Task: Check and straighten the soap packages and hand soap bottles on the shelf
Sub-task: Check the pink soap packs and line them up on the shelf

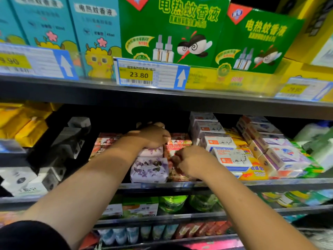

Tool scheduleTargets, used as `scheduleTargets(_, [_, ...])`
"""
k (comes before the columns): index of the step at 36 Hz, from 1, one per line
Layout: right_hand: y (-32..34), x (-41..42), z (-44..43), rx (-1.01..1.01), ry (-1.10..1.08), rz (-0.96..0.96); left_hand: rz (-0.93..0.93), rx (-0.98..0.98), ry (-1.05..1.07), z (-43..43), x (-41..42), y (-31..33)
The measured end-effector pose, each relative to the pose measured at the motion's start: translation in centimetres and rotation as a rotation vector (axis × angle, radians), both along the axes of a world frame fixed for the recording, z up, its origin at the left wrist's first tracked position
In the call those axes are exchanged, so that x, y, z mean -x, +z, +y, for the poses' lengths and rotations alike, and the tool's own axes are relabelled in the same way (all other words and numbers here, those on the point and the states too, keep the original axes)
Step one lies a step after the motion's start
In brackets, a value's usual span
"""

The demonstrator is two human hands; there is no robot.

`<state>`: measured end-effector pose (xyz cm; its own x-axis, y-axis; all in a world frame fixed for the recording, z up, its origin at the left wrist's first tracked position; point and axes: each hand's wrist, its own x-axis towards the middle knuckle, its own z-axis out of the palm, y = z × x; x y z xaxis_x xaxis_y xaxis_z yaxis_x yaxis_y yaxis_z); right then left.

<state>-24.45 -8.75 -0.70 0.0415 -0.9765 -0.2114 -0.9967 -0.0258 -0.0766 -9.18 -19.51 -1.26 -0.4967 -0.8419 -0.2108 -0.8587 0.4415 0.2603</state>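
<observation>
Soap shelf (270,184), near the front edge.
Left grip (153,137) curls over the top lilac soap package (151,152); right grip (189,160) is curled, hold unclear.

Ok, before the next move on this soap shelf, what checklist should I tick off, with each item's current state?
1. Left hand on top of the stacked lilac flower-print soap packages: ok.
2. Left hand's grip on that stack: cannot tell.
3. Right hand, fingers curled, at the red flower-print soap package; holding it: cannot tell.
4. Front lilac package facing forward at the grey metal shelf edge: ok.
5. White-and-blue Goat Soap boxes lined up: cannot tell, wide-angle view slants them.
</observation>
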Motion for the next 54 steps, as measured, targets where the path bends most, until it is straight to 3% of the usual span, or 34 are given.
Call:
scheduleTargets(6, [-0.6,-1.2,-3.4,0.187,-0.019,-0.126,0.009,0.066,0.034,0.4,-0.7,-0.3])
scheduleTargets(8, [-1.8,-0.9,-4.6,0.158,-0.04,-0.182,0.023,0.084,0.058,1.3,-1.3,-0.3])
scheduleTargets(14, [-4.8,0.2,-4.8,0.182,0.032,-0.108,0.136,0.086,0.068,3.4,-4.8,-1.5])
scheduleTargets(20, [-3.9,0.3,-4.2,0.159,0.106,-0.152,0.215,0.144,0.148,6.6,-6.4,-1.8])
scheduleTargets(26, [-0.7,-0.1,-4.4,0.11,0.066,-0.028,0.313,0.178,0.195,8.7,-9.4,-2.7])
scheduleTargets(29, [1.6,-1.2,-4.6,0.25,0.049,-0.083,0.277,0.194,0.293,9.2,-11.8,-3.6])
scheduleTargets(31, [2.6,-2.3,-4.9,0.326,0.085,-0.16,0.138,0.197,0.344,9.3,-13.7,-4.2])
scheduleTargets(36, [3.6,-6.8,-5.9,0.194,0.293,-0.276,0.143,0.066,0.445,9.9,-16.7,-4.4])
scheduleTargets(42, [2.6,-11.7,-7.2,0.021,0.511,-0.184,0.091,0.034,0.498,10.4,-16.7,-3.6])
scheduleTargets(54, [0.2,-13.9,-9.7,-0.158,0.47,-0.167,0.026,0.105,0.583,11.5,-14.9,-2.7])
